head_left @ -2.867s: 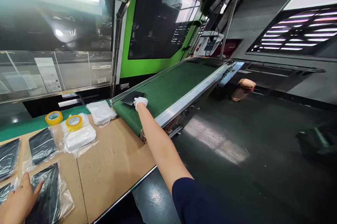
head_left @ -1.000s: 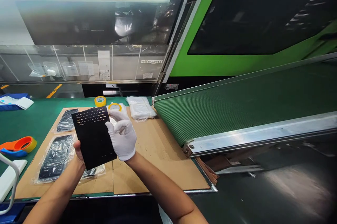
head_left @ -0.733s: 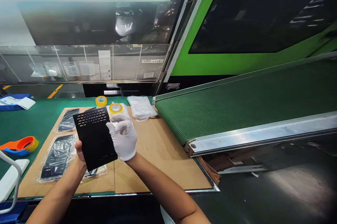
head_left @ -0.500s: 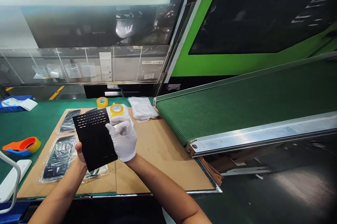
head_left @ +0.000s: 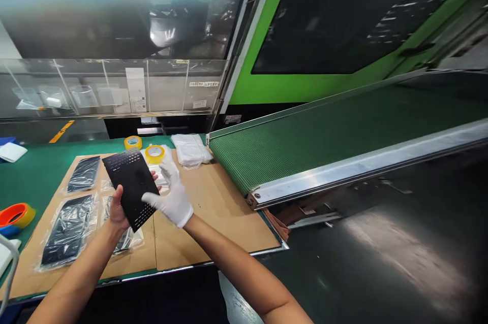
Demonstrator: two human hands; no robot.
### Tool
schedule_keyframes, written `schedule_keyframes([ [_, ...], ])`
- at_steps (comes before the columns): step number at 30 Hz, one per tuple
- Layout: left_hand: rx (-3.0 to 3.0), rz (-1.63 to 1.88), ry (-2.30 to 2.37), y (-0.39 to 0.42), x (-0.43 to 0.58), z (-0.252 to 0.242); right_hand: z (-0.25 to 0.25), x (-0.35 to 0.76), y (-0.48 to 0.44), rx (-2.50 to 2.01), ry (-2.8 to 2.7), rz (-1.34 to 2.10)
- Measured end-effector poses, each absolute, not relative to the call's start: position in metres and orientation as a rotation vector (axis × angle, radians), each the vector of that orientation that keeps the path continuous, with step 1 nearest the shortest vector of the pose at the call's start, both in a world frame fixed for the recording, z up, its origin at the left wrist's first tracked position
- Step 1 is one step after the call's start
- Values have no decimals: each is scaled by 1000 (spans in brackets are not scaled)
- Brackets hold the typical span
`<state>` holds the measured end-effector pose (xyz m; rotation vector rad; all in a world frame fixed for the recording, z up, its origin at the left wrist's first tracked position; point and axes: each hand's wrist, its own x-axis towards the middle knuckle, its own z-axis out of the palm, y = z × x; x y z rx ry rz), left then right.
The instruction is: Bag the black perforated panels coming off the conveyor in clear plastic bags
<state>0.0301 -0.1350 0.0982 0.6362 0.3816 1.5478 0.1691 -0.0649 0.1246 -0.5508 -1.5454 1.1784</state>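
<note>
A flat black plastic panel with rows of small slots is held tilted above the cardboard sheet. My bare left hand grips its lower left edge from behind. My right hand, in a white glove, holds the panel's right edge with the fingers curled against it. Right behind the panel lie two rolls of yellow tape and a stack of clear bags.
Black panels sealed in clear bags lie on the cardboard at the left. An orange tape dispenser sits at the far left on the green mat. A green ribbed conveyor belt with a metal side rail rises to the right. Dark floor lies beyond the bench.
My right hand took the panel off the conveyor and brought it over the cardboard, where my left hand joined it. Over the last second the panel has tilted further and the view has swung right.
</note>
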Motion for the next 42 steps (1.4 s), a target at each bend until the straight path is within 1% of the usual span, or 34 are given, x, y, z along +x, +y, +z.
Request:
schedule_keyframes([
  [3,592,1590,598,-100,59,91,105,185,-58,-646,-1800,1258],
  [5,645,1569,727,-75,73,83,97,195,-46,-679,-1808,1280],
  [8,874,1577,907,-36,67,66,83,219,-14,-723,-1778,1234],
  [10,1124,1558,1180,-13,44,48,69,246,12,-801,-1855,1128],
  [12,1497,1420,1555,4,16,26,51,278,33,-880,-2075,1022],
  [14,1874,1164,1747,13,-8,4,33,308,44,-909,-2376,990],
  [17,2187,848,1797,19,-28,-22,16,336,39,-831,-2758,1001],
  [20,2224,794,1806,24,-34,-32,9,340,30,-770,-2903,1007],
  [23,2153,847,1750,30,-36,-31,3,320,37,-865,-2685,1134],
  [27,2003,907,1747,36,-41,-21,-11,264,76,-1337,-2019,1292],
  [29,1981,913,1769,37,-43,-15,-14,234,96,-1445,-1849,1403],
  [33,2000,902,1764,39,-45,-8,-11,198,118,-1411,-1747,1385],
  [37,2015,902,1784,41,-47,-6,-1,191,121,-1355,-1674,1369],
  [42,2057,956,1925,27,-31,0,9,184,114,-1249,-1612,1562],
])
